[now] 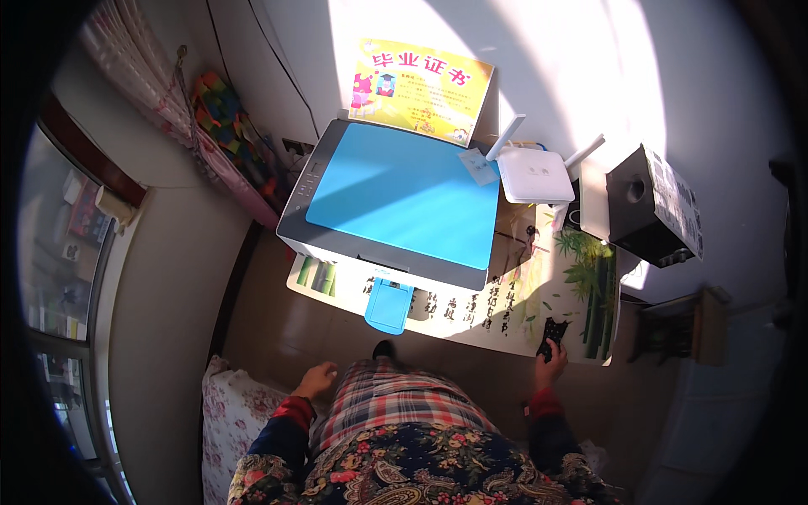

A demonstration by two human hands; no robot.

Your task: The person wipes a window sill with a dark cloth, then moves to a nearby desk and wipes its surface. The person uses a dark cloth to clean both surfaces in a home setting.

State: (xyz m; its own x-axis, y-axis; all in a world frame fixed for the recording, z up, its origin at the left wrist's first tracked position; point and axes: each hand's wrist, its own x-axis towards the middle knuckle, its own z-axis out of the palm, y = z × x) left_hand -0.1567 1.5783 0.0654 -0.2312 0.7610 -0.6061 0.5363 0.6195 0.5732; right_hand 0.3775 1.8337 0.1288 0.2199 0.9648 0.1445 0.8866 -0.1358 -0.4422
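Note:
My right hand [552, 365] grips a black cloth with small light specks [553, 338] at the front right edge of a table [467, 328] with a bamboo-and-writing print. My left hand [319, 380] hangs beside my checked garment with nothing in it, its fingers loosely curled. In front of me a printer [379, 260] with a blue lid [404, 196] stands on the table, its small blue tray [389, 306] sticking out at the front. A small clear packet [478, 166] lies on the lid's back right corner.
Right of the printer are a white router [536, 175] with antennas and a black speaker box [650, 202]. A yellow certificate [421, 91] leans on the wall behind. At left are a pink curtain [151, 95] and a floral-covered surface [237, 410]; a wooden stool [707, 325] stands at right.

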